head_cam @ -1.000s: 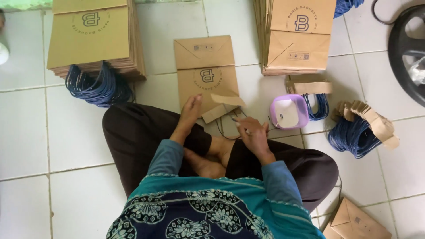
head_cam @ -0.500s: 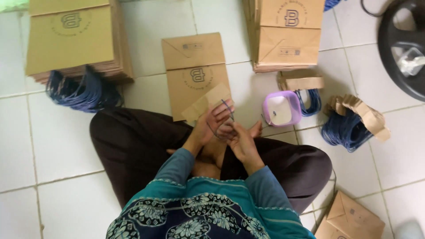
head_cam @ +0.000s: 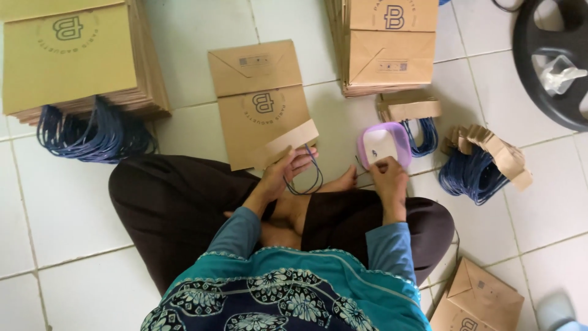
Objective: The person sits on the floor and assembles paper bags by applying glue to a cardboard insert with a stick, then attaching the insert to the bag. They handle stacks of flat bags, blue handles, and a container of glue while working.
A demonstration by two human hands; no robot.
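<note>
Since 0.5 s ago the hands have parted: the right hand [head_cam: 387,178] now touches the purple tub [head_cam: 383,144] with narrowed fingers, while the left hand [head_cam: 290,168] grips the cardboard strip with blue cord [head_cam: 293,147] over the flat paper bag [head_cam: 260,101].

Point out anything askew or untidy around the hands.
The flat brown paper bag by the left hand lies tilted against the floor tiles. Right of the purple tub, a blue cord bundle sprawls loosely under folded cardboard strips.
</note>
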